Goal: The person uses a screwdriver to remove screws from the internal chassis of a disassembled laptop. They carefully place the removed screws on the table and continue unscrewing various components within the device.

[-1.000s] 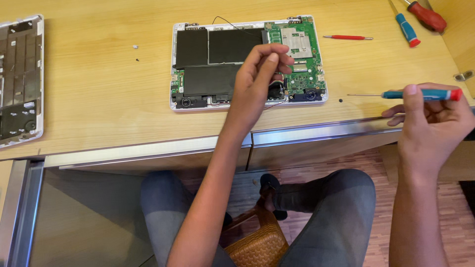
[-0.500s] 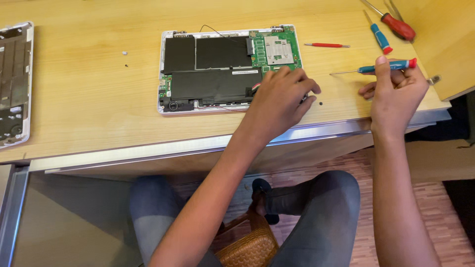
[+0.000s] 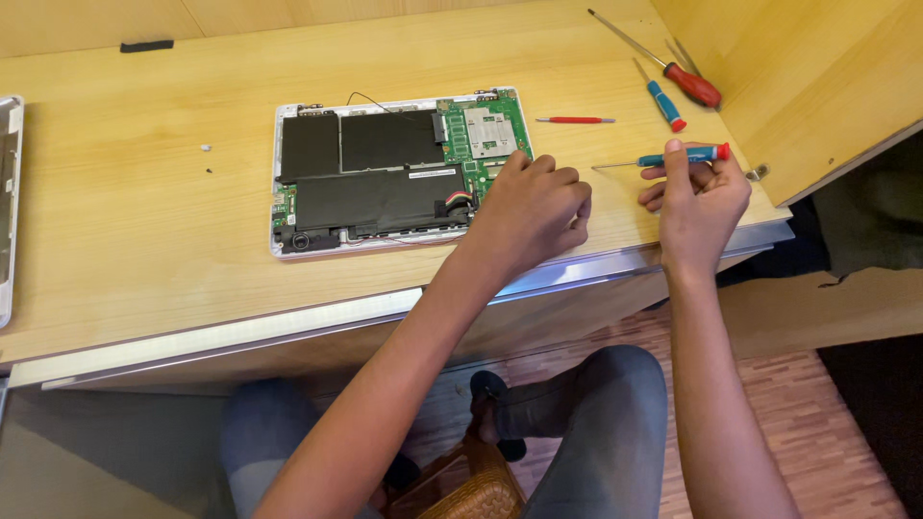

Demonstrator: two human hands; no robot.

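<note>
Red-handled drivers (image 3: 685,77) lying at one o'clock; teal screwdriver (image 3: 663,158) pinched in right hand (image 3: 700,197), shaft pointing nine o'clock; left hand (image 3: 527,207) curled over laptop base (image 3: 394,168), grip unclear.

This looks like a small electronics repair spot in a home or office: a pale wooden surface (image 3: 144,202) carries an opened laptop base (image 3: 399,168) with bare circuit board and battery, several screwdrivers (image 3: 673,82) lie nearby, and reddish wood flooring (image 3: 769,413) shows below.
</note>
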